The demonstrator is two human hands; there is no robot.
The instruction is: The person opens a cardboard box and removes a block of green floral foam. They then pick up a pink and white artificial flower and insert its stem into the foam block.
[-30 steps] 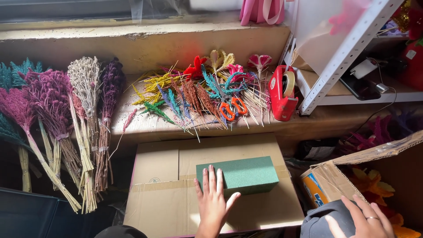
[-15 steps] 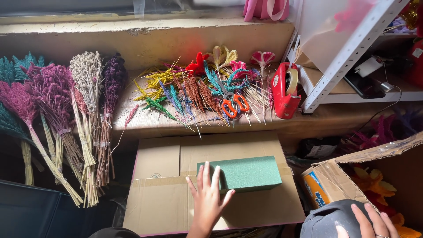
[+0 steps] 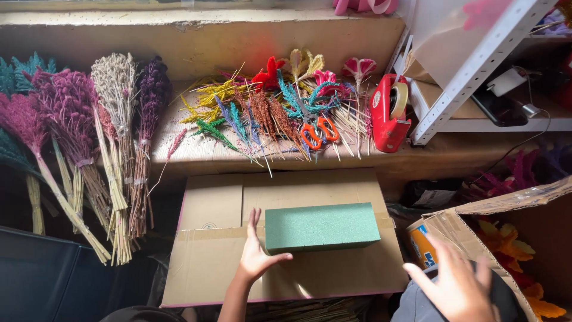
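Workroom corner with a long, worn wooden ledge [image 3: 196, 152] set against a pale wall, a white perforated metal shelf upright [image 3: 476, 65] slanting at the right. Flattened brown cardboard box [image 3: 220, 262], taped along its seam, is laid below the ledge as a work surface. Bundles of dried dyed grasses in magenta, purple, teal and natural beige [image 3: 89, 137] are leaned at the left, stems downward. An open brown cardboard carton [image 3: 512, 209], orange artificial leaves seen inside, is placed at the lower right. Loose dyed sprigs and picks in yellow, green, blue, rust and red [image 3: 268, 107] are spread across the ledge. Rectangular block of green floral foam [image 3: 322, 225] is laid flat on the cardboard box, near its middle. Red tape dispenser with a roll of clear tape [image 3: 388, 113] is stood at the ledge's right end. Orange-handled scissors [image 3: 318, 130] are laid among the sprigs. Left hand [image 3: 256, 253] is rested flat on the cardboard, fingers spread, thumb reaching under the block's left end, nothing gripped. Right hand [image 3: 456, 286], blurred, is held open with fingers spread, above the lower right corner, holding nothing.
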